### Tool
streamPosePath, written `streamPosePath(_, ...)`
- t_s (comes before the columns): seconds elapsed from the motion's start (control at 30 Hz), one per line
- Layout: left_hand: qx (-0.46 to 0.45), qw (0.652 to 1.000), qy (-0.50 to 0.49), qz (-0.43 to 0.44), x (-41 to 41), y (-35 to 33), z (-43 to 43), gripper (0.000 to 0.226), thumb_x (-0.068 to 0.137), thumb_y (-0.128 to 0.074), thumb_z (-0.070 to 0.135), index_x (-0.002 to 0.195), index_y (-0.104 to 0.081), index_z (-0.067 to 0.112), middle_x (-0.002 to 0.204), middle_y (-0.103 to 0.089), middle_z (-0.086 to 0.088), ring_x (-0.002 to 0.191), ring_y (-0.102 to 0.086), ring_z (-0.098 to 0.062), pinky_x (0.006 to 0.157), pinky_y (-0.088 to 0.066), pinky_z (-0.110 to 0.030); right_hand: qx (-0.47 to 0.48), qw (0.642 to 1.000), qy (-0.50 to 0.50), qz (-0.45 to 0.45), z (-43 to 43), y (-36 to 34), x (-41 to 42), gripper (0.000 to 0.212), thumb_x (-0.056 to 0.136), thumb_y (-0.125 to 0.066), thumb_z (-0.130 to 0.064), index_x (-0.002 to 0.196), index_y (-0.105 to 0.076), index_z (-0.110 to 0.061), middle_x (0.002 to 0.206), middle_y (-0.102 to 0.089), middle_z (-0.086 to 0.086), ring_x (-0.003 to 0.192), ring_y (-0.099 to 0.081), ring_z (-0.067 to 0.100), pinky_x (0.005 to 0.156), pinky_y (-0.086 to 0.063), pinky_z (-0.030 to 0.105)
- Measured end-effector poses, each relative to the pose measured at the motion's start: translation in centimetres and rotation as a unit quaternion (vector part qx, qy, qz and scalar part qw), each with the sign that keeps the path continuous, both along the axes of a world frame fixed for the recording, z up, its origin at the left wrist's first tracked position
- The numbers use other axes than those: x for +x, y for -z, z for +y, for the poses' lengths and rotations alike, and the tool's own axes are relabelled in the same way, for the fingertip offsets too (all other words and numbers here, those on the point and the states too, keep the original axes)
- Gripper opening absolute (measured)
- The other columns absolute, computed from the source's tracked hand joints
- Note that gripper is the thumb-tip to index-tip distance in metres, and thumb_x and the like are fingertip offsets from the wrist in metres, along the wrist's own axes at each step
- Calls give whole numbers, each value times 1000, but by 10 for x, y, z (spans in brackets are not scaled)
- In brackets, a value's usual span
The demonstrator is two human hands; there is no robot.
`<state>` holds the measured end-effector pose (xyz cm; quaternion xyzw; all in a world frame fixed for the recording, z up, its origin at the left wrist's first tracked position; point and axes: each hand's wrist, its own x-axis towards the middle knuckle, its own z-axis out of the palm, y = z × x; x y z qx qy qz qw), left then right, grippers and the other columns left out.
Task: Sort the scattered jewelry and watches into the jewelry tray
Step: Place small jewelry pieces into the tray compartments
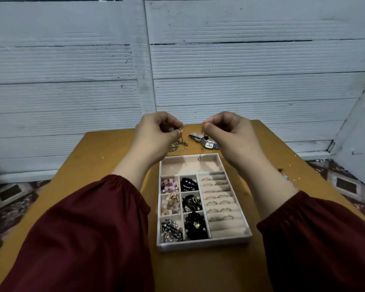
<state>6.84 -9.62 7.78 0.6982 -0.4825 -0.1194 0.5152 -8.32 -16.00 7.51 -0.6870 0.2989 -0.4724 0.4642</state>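
Wooden table [114,157], one jewelry tray [202,247], six small compartments filled. I see left hand [156,134] and right hand [228,133] each pinching tiny gold bits [182,129].

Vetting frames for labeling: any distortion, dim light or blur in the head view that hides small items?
Head view: wide-angle bowing in the wall planks; dim, flat light; a glint on the square watch; rings in the jewelry tray read soft; the fine gold jewelry pinched by left hand and right hand is too small to resolve.
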Motion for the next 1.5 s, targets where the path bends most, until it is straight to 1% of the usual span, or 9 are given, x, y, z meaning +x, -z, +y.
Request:
streamPosePath(0.2,-51,995,29,76,-12,5,29,20,81,-68,-4,82,-66,17,74,-62,-3,68,-57,-10,62,-48,-11,11,1000,-24,-4,22,14,-3,10,84,-67,-7,78,-65,-14,77,-66,3,72,-61,12,71,-51,25)
streamPosePath(0.33,-70,990,28,121,-15,19,43,22,80,-69,-3,81,-66,18,73,-63,2,70,-57,-6,68,-49,-15,6,999,-35,-9,29,22,-3,16,84,-67,-6,75,-64,-18,76,-64,-1,72,-59,11,72,-49,25)
streamPosePath(0.6,-47,984,48,167,-27,41,49,19,81,-68,-5,85,-66,15,81,-64,-6,59,-58,3,51,-50,-13,12,999,-28,-37,32,28,-7,18,83,-68,-5,74,-63,-19,70,-61,-1,69,-56,12,70,-48,25)
streamPosePath(0.77,-39,980,54,188,-30,47,48,19,80,-68,-7,87,-66,11,75,-62,-2,58,-58,4,53,-50,-13,12,999,-26,-30,30,31,-10,14,83,-68,-7,76,-64,-19,71,-63,-6,70,-58,7,71,-48,21)
streamPosePath(0.9,-25,979,62,195,-31,49,47,19,80,-67,-7,88,-66,10,75,-62,-1,67,-60,-8,61,-55,-25,19,999,-26,-39,30,32,-11,14,84,-68,-7,77,-64,-18,73,-63,-9,70,-59,4,70,-47,16)
streamPosePath(1.07,7,987,67,147,-29,54,41,20,80,-68,-6,85,-66,13,78,-62,-5,70,-58,-13,65,-52,-21,19,999,-24,-42,31,32,-11,9,84,-68,-6,79,-65,-13,74,-63,-7,69,-58,3,69,-48,15)
streamPosePath(1.2,39,998,56,13,-26,62,34,24,78,-73,1,77,-66,24,75,-64,4,73,-60,-14,69,-50,-24,26,999,-19,-44,29,32,-11,9,84,-68,-6,79,-65,-13,75,-64,-7,71,-59,4,72,-49,19)
streamPosePath(1.4,95,985,40,-136,-25,67,26,23,77,-74,18,69,-62,37,73,-65,14,91,-58,-20,86,-48,-41,27,999,-6,-37,28,35,-13,10,84,-68,-7,78,-66,-16,75,-64,-1,71,-58,10,72,-50,27)
streamPosePath(1.5,127,975,24,-182,-26,66,23,12,79,-72,27,75,-67,37,77,-66,17,99,-46,-18,91,-40,-37,27,999,-5,-35,27,34,-13,9,84,-68,-7,79,-66,-15,74,-64,-4,71,-58,9,72,-49,25)
